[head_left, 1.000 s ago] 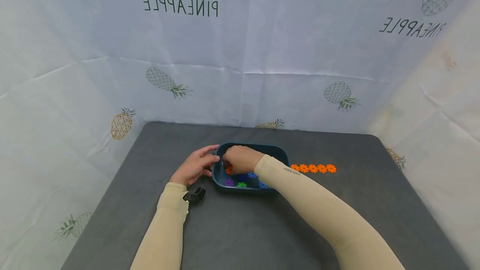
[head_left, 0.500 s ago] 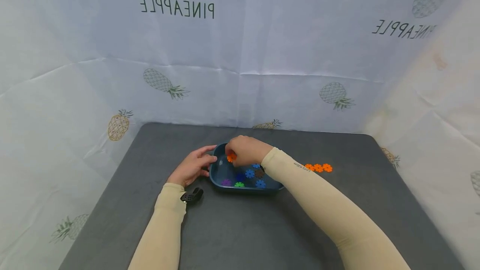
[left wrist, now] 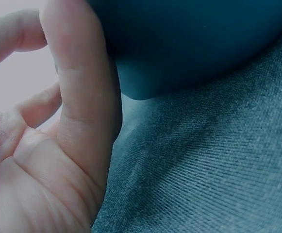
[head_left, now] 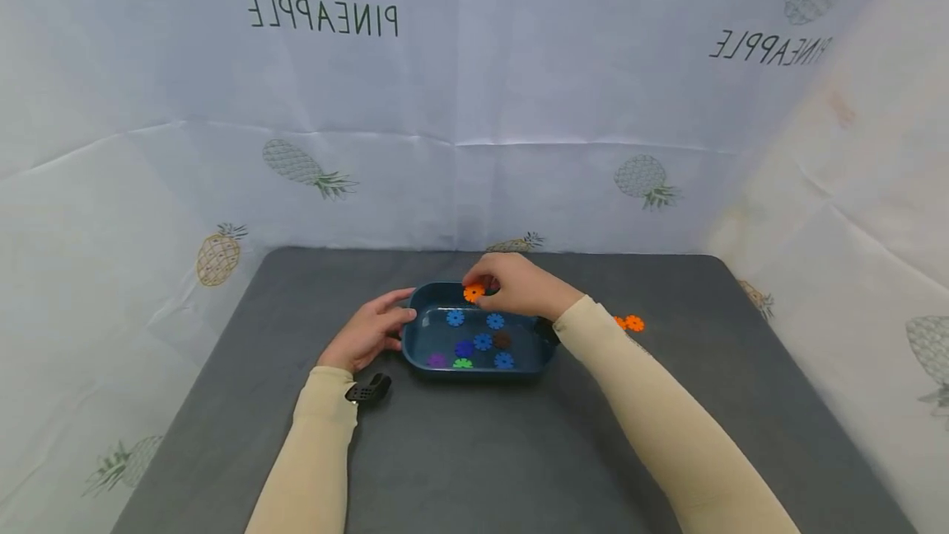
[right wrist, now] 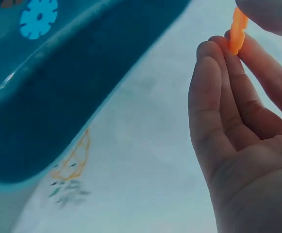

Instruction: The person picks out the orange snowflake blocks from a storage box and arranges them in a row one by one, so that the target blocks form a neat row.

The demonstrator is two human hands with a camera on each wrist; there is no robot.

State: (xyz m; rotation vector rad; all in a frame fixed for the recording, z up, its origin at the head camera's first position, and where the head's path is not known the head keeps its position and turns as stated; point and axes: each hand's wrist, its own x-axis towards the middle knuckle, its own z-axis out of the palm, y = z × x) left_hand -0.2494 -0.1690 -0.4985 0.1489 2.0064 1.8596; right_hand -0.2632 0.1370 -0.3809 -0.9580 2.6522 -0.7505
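Note:
Between thumb and fingertips my right hand (head_left: 522, 285) pinches an orange flower-shaped plastic disc (head_left: 474, 293), raised over the far rim of a dark blue tray (head_left: 530, 346). The right wrist view shows this orange disc (right wrist: 238, 31) edge-on in the fingers, clear of the tray wall (right wrist: 58, 107). My left hand (head_left: 360, 334) rests against the tray's left end, thumb near the rim and fingers spread. Seen from the left wrist, its thumb lies nearly straight along the tray's outside (left wrist: 194, 43). Inside the tray lie several blue discs (head_left: 483, 342), plus purple (head_left: 437, 360), green (head_left: 463, 363) and brown (head_left: 502, 340) ones.
Orange discs (head_left: 633, 323) lie on the dark grey table (head_left: 460, 452) right of the tray, partly hidden by the right forearm. A white pineapple-print cloth (head_left: 445, 196) hangs behind the table and along both sides.
My right hand has lifted out of the tray with the orange disc, moving up and to the right. Its forearm now covers more of the orange row. The left hand stays at the tray.

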